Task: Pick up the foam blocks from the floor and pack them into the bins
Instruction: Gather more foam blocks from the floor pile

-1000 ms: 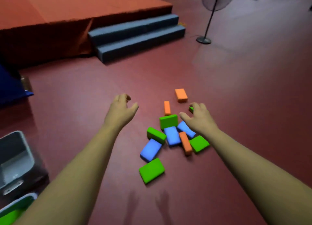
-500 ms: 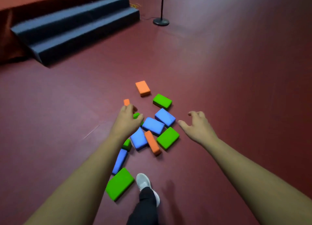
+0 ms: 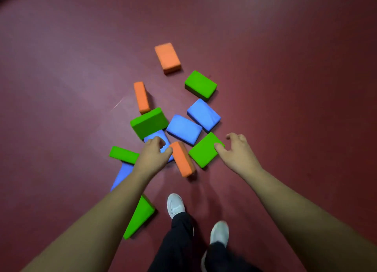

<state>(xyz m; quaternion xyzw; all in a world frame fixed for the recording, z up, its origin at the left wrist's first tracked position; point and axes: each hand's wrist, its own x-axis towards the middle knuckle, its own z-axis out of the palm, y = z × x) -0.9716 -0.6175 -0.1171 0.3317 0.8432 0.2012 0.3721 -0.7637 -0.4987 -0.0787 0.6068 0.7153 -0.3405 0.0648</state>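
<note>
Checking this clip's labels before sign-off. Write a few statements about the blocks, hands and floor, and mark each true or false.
1. Three orange blocks lie on the floor. True.
2. A bin stands beside the blocks. False: no bin is in view.
3. The right hand has its thumb at the edge of a green block. True.
4. The left hand holds a block in the air. False: it is down at a blue block that lies on the floor.

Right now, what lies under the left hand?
A blue foam block, its far end under a green block. The left hand covers most of it; any grip is hidden.
</note>
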